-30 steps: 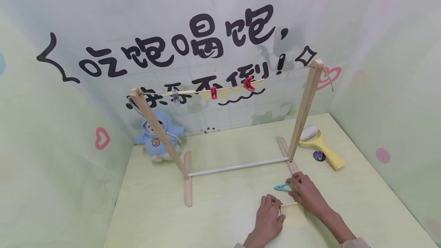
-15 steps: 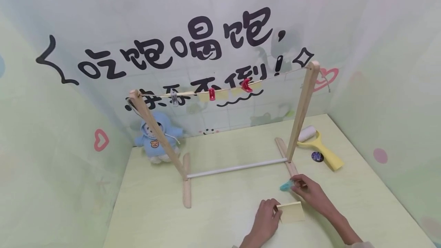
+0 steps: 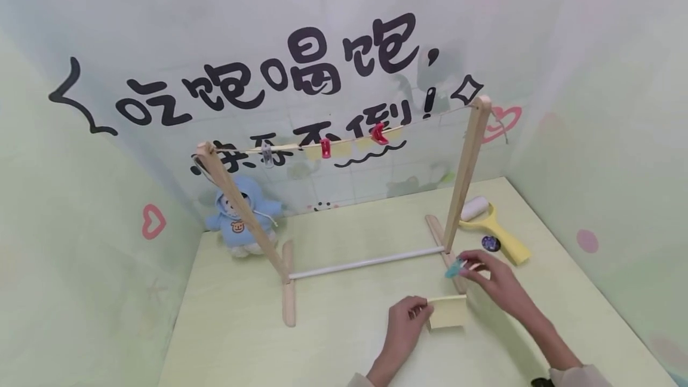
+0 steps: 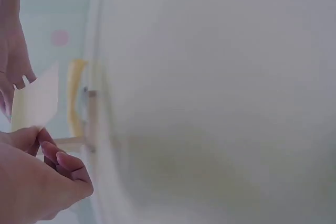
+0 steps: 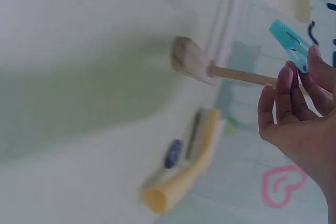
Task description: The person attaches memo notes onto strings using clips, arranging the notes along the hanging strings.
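Note:
My left hand (image 3: pixel 405 321) pinches the left end of a folded pale yellow paper (image 3: pixel 448 313), lifted over the table's front right. The left wrist view shows this paper (image 4: pixel 39 95) held between thumb and fingers. In my right hand (image 3: pixel 497 282), a teal clothespin (image 3: pixel 454 268) is pinched above and right of the paper. Its nose points away from the fingers in the right wrist view, where the clothespin (image 5: pixel 286 40) is plain to see. Behind both hands stands a wooden rack (image 3: pixel 466 175) with a string, on which a grey clip (image 3: pixel 266 155) and two red clips (image 3: pixel 325 148) sit with yellow papers.
A yellow-handled lint roller (image 3: pixel 507 237) lies right of the rack, beside a small dark round object (image 3: pixel 491 243). At the back left sits a plush toy (image 3: pixel 244 214) in a blue hoodie. A white rod (image 3: pixel 365 262) joins the rack's feet low over the table (image 3: pixel 231 327).
My left hand has raised the paper and moved it slightly left and away from me. The right hand has lifted the clothespin off toward the rack's right foot, and the clothespin has turned.

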`<move>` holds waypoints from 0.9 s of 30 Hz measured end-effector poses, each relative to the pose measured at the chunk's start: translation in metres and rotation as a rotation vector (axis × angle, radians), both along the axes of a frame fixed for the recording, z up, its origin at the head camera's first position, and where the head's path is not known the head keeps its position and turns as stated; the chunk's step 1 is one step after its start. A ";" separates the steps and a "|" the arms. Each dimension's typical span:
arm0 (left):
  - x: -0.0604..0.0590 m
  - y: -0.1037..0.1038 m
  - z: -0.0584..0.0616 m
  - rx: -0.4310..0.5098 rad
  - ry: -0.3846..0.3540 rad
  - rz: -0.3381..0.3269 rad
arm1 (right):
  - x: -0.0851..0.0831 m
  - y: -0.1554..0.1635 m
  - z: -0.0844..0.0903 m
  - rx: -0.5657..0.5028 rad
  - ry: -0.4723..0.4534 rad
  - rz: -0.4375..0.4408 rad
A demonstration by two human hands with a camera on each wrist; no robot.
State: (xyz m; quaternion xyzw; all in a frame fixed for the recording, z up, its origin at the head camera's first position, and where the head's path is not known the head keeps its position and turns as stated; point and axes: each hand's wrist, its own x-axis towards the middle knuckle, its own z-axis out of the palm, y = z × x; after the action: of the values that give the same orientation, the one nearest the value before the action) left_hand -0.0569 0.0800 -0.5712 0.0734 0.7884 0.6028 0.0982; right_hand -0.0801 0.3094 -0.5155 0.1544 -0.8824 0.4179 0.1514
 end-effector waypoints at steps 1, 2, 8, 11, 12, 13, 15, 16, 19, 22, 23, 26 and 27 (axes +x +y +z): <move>-0.005 0.000 0.008 0.025 0.012 0.026 | -0.003 0.001 0.015 0.007 0.060 0.017; -0.011 0.001 0.017 0.048 0.030 0.051 | -0.006 0.002 0.031 0.017 0.121 0.035; -0.058 0.001 0.088 0.140 0.157 0.137 | -0.018 0.001 0.135 0.075 0.363 0.114; -0.078 0.001 0.120 0.149 0.224 0.141 | -0.021 -0.001 0.174 0.090 0.410 0.138; -0.083 0.001 0.130 0.153 0.245 0.145 | -0.021 -0.002 0.184 0.096 0.418 0.141; -0.088 0.001 0.139 0.158 0.264 0.152 | -0.023 -0.004 0.193 0.092 0.429 0.147; -0.095 0.002 0.156 0.172 0.297 0.166 | -0.025 -0.007 0.209 0.089 0.447 0.154; -0.098 0.003 0.164 0.182 0.312 0.171 | -0.026 -0.008 0.216 0.092 0.455 0.154; -0.106 0.005 0.186 0.206 0.344 0.169 | -0.031 -0.010 0.235 0.085 0.483 0.161; -0.112 0.005 0.203 0.214 0.373 0.154 | -0.035 -0.011 0.252 0.098 0.508 0.153; -0.114 0.005 0.208 0.215 0.379 0.149 | -0.036 -0.012 0.258 0.102 0.512 0.144; -0.119 0.003 0.222 0.215 0.398 0.148 | -0.039 -0.016 0.274 0.127 0.517 0.106; -0.120 0.003 0.227 0.217 0.402 0.151 | -0.040 -0.018 0.279 0.126 0.522 0.096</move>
State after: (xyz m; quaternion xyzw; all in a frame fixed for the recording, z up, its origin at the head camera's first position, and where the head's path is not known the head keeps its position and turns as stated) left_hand -0.1772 0.0827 -0.3445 0.1427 0.7261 0.6628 -0.1146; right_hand -0.1205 0.2913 -0.2363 0.3075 -0.8295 0.3150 0.3438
